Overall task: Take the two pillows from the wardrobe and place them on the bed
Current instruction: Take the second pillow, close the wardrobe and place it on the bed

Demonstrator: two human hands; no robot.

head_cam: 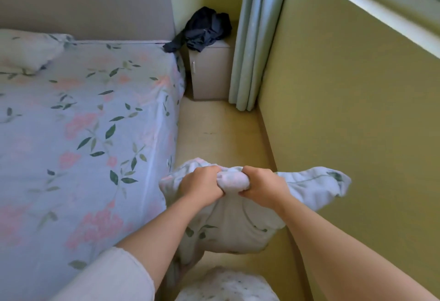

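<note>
I hold a floral pillow in front of me over the floor strip beside the bed. My left hand and my right hand both grip its bunched top edge, close together, and the rest hangs down below them. The bed, covered with a pale sheet printed with pink flowers and green leaves, fills the left of the view. Another matching pillow lies at the bed's far left end against the headboard. The wardrobe is out of view.
A small beige nightstand stands in the far corner with a dark garment heaped on it. A pale green curtain hangs to its right. A yellow-green wall borders the narrow floor strip.
</note>
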